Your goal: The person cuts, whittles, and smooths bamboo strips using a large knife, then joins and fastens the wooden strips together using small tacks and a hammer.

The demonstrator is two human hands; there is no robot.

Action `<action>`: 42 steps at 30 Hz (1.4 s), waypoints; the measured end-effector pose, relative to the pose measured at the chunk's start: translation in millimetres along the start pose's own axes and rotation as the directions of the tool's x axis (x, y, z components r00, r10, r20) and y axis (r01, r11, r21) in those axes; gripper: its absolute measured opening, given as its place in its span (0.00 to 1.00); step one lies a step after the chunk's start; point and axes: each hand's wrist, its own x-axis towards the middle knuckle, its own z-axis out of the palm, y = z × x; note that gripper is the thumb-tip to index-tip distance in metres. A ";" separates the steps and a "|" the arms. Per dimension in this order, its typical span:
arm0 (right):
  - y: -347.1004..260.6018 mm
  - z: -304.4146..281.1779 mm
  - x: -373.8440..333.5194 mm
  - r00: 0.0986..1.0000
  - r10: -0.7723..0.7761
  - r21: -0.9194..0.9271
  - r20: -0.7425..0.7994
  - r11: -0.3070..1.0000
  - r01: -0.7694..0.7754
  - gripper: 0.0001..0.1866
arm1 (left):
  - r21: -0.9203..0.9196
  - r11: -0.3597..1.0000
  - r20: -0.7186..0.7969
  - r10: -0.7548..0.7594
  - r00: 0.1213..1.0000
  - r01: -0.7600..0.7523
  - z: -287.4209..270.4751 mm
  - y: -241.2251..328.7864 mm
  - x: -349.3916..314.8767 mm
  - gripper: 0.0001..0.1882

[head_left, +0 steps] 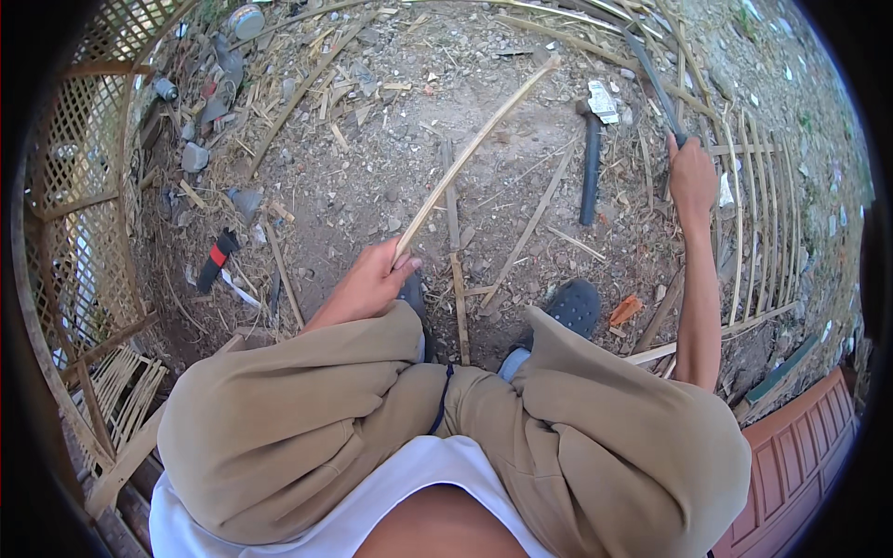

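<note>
My left hand (366, 282) is closed around the lower end of a long pale bamboo strip (474, 147), which slants up and away to the right. My right hand (694, 182), arm stretched out, grips the black handle of a long machete (653, 78). Its dark blade points to the far left, low over the bamboo scraps there; whether it touches them I cannot tell. Between my hands a hammer (591, 167) with a dark handle lies on the ground, its head partly under a scrap of printed paper (603, 101).
Loose bamboo pieces (458, 307) litter the dirt between my dark clogs (571, 309). A slatted bamboo frame (765, 223) lies at right, near a reddish-brown panel (791, 465). At left stand a lattice panel (88, 139) and a black-and-red object (219, 259).
</note>
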 end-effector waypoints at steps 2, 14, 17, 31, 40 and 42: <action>-14.7 -24.9 -5.5 1.000 0.024 0.099 -0.017 0.995 -0.023 0.32 | 0.032 0.997 -0.019 -0.073 0.997 0.074 -4.1 -6.2 -1.2 0.14; -121.8 -25.1 -74.9 0.949 -0.315 0.238 0.016 0.923 0.302 0.30 | -0.096 0.990 0.111 -0.095 0.989 0.106 9.9 3.5 17.4 0.12; -106.8 -20.5 -57.2 0.986 -0.163 0.198 0.022 0.968 0.155 0.30 | -0.203 0.972 0.166 -0.083 0.983 0.117 13.2 8.0 21.3 0.12; -114.0 -31.9 -48.3 0.996 0.061 0.185 -0.068 0.982 -0.047 0.30 | -0.539 0.759 0.476 -0.082 0.875 0.365 -3.3 72.3 26.1 0.16; -102.9 -25.6 -27.7 0.963 0.266 0.173 0.044 0.947 -0.269 0.32 | -0.005 1.000 0.144 0.002 0.990 -0.001 -2.6 42.3 10.9 0.12; -53.5 -34.2 -12.8 0.904 0.427 0.268 -0.012 0.873 -0.408 0.32 | 0.033 0.998 0.115 0.044 0.992 -0.048 -1.3 23.4 0.2 0.11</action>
